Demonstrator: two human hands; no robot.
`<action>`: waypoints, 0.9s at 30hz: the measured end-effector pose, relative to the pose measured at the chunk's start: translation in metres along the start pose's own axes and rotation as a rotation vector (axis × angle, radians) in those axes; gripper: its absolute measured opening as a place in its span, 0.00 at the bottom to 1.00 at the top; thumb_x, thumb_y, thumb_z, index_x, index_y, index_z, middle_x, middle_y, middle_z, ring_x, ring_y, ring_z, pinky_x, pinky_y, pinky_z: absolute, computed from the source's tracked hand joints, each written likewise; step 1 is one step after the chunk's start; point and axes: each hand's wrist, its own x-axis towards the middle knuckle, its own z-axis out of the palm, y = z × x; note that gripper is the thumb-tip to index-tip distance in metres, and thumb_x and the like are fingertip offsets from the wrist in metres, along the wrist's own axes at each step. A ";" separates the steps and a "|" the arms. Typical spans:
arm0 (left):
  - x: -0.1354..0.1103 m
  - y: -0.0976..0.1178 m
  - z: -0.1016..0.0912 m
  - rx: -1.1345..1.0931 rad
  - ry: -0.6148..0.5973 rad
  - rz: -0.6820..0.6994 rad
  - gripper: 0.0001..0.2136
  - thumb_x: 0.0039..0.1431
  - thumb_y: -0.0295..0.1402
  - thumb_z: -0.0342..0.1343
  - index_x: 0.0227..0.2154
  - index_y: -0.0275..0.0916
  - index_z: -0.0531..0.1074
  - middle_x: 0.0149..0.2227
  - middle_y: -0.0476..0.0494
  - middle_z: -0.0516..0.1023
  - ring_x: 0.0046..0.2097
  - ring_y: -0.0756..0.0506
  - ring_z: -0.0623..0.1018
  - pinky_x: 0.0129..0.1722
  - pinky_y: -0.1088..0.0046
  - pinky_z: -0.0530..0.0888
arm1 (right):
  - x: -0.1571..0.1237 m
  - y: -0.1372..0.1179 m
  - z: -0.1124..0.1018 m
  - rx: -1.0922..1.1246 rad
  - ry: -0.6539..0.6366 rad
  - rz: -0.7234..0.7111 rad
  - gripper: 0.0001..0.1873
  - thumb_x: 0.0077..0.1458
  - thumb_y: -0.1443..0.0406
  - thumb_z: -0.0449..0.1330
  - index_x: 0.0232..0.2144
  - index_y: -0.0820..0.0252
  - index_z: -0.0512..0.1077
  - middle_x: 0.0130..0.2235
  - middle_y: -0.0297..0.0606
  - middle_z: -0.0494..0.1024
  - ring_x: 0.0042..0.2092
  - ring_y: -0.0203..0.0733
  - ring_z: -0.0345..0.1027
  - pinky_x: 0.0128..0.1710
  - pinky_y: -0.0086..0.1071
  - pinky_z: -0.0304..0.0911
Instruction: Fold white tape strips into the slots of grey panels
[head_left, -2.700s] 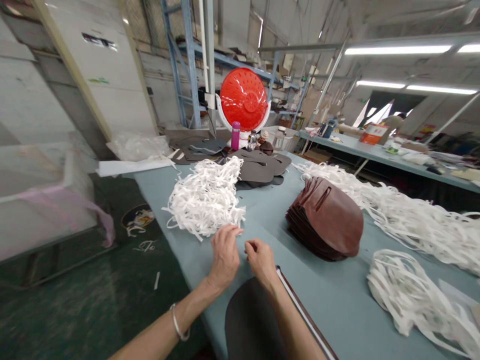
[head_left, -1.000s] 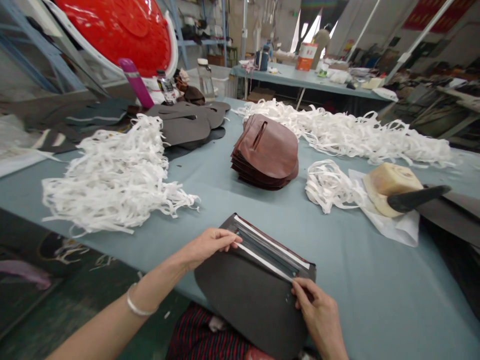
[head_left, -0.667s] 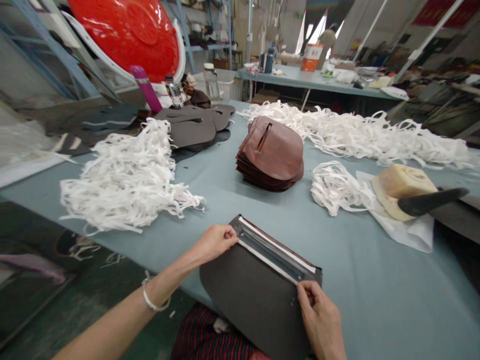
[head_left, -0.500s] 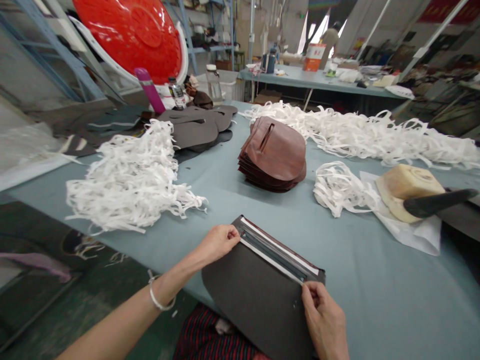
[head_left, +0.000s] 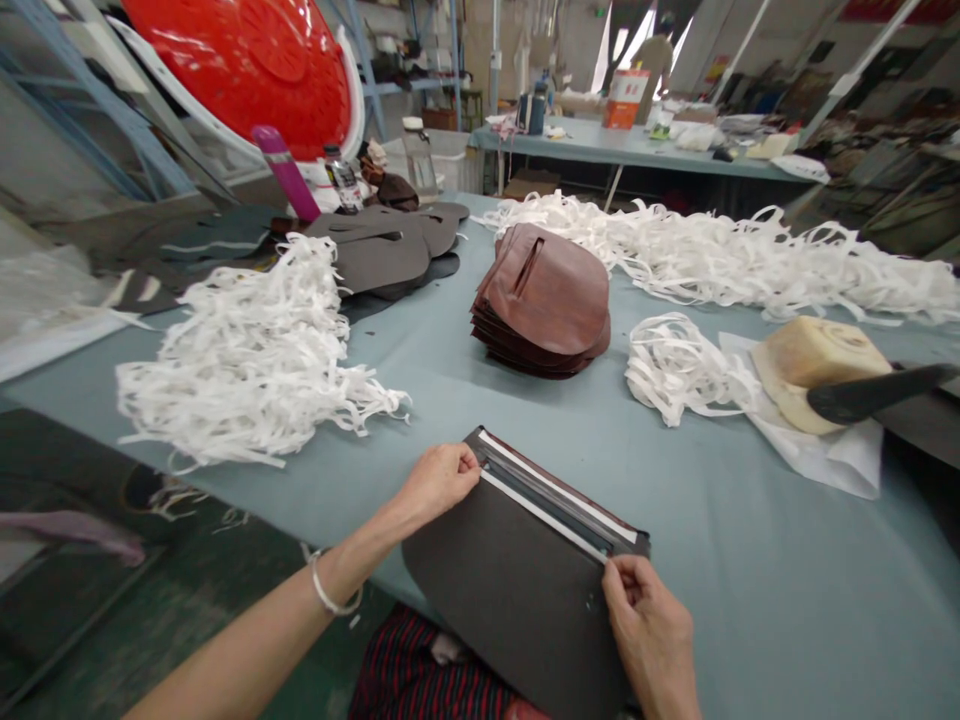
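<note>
A dark leather panel [head_left: 517,600] with a rounded lower edge lies at the table's front edge, partly overhanging my lap. A long slot runs near its straight far edge, with dark material showing inside. Along the slot's near side stretches a white tape strip [head_left: 544,516]; a second white strip [head_left: 562,490] lies along the far side. My left hand [head_left: 442,482] pinches the near strip's left end, fingers closed. At the other end, my right hand [head_left: 651,625] is closed in a pinch on the same strip, with its curled fingers partly hidden.
Brown leather panels [head_left: 547,300] are stacked beyond my hands. Heaps of white strips lie left [head_left: 247,370], far right [head_left: 712,255] and nearer right [head_left: 675,370]. At right stands a yellowish container [head_left: 817,355] with a black-handled tool [head_left: 877,393]. Dark panels [head_left: 382,250] and a purple bottle [head_left: 287,175] are back left.
The view has shifted slightly, so the background sits a little higher and further left. Both hands keep their pinch on the near strip, which looks straight along the slot.
</note>
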 end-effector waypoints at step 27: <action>-0.055 -0.005 0.037 0.787 0.173 0.581 0.33 0.56 0.18 0.43 0.60 0.58 0.54 0.55 0.35 0.65 0.52 0.36 0.69 0.46 0.58 0.71 | 0.003 -0.008 -0.012 0.092 -0.013 0.122 0.08 0.49 0.64 0.53 0.20 0.57 0.65 0.18 0.27 0.64 0.22 0.33 0.58 0.24 0.26 0.49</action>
